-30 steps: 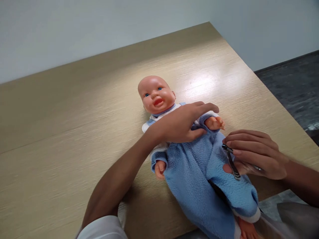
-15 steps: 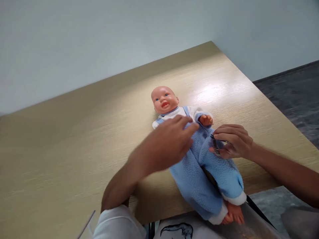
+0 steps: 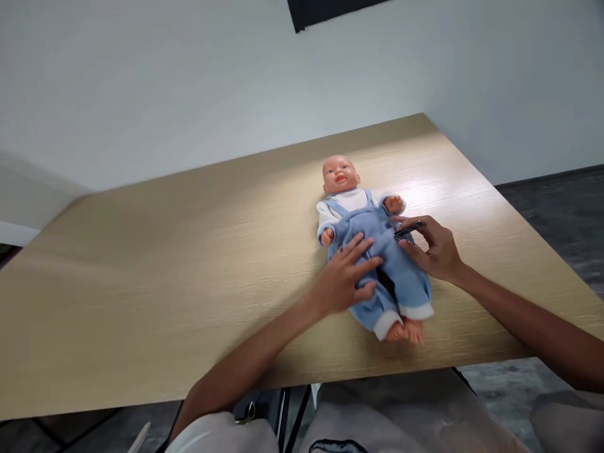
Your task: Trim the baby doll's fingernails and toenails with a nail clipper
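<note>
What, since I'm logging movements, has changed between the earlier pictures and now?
The doll has shifted farther onto the table, its feet no longer past the edge. The left hand has moved from its chest toward its legs. The right hand still holds the clipper; the doll still lies face up.

No legible text, label, brand, number or sign anywhere.

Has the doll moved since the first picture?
Yes, the doll moved away from the near edge of the table: its feet reached past that edge earlier, and now lie inside it.
</note>
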The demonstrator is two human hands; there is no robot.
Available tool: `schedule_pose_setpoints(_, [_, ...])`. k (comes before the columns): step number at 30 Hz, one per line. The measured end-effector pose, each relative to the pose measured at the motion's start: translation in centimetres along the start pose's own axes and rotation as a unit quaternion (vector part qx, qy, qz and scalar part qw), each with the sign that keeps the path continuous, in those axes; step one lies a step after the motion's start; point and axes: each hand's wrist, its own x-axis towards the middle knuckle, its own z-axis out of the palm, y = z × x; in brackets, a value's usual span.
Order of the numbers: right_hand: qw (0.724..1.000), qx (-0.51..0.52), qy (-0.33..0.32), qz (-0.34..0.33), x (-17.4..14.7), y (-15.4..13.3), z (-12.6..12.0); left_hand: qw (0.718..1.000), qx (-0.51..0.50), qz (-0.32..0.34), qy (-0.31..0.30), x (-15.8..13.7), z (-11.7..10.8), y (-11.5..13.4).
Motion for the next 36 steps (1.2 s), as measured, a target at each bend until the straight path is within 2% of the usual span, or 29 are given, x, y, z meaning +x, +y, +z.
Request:
schedule_pose_setpoints(2, [1.000, 0.018, 0.006, 0.020, -0.3, 0.3, 0.4, 0.999, -0.001, 0.025, 0.027, 1.0, -0.1, -2.5])
schedule_pose_setpoints(4, [0.999, 0.025, 0.017, 0.012, -0.8, 0.7, 0.8, 0.996, 0.006, 0.030, 0.090, 1.3, 0.2, -4.2])
schedule_pose_setpoints(6, [0.998, 0.037, 0.037, -0.027, -1.4, 1.0, 1.1, 0.984, 0.021, 0.025, 0.177, 1.1, 0.7, -4.9])
schedule_pose_setpoints(8, [0.994, 0.046, 0.051, -0.085, -1.7, 0.9, 1.4, 0.971, 0.037, 0.072, 0.227, 0.6, 1.4, -4.7])
schedule_pose_setpoints(10, [0.987, 0.043, 0.044, -0.148, -1.8, 0.5, 1.4, 0.963, 0.057, 0.160, 0.209, 0.3, 2.0, -4.3])
schedule_pose_setpoints(12, [0.976, 0.042, 0.011, -0.212, -1.7, -0.3, 1.4, 0.958, 0.084, 0.211, 0.175, 0.2, 2.4, -4.1])
schedule_pose_setpoints(16, [0.952, 0.031, -0.072, -0.297, -1.8, -1.5, 1.2, 0.954, 0.131, 0.203, 0.178, 0.3, 2.9, -5.0])
schedule_pose_setpoints(18, [0.949, 0.021, -0.099, -0.300, -2.1, -1.4, 1.2, 0.951, 0.134, 0.201, 0.191, 0.4, 2.9, -5.4])
schedule_pose_setpoints(20, [0.956, 0.034, -0.098, -0.273, -2.6, -1.0, 1.2, 0.950, 0.127, 0.195, 0.210, 0.4, 3.0, -5.6])
schedule_pose_setpoints(24, [0.967, 0.103, -0.093, -0.215, -3.2, -0.3, 1.7, 0.959, 0.113, 0.114, 0.234, 0.6, 3.2, -5.2])
schedule_pose_setpoints(26, [0.965, 0.124, -0.098, -0.212, -3.3, -0.3, 2.0, 0.964, 0.116, 0.079, 0.225, 0.8, 3.2, -5.1])
schedule_pose_setpoints(30, [0.963, 0.138, -0.112, -0.205, -3.2, -0.5, 2.2, 0.974, 0.089, 0.086, 0.189, 1.2, 2.8, -5.9])
schedule_pose_setpoints(36, [0.965, 0.142, -0.109, -0.190, -3.3, -0.1, 2.2, 0.981, -0.035, 0.021, 0.192, 1.5, 2.7, -6.4])
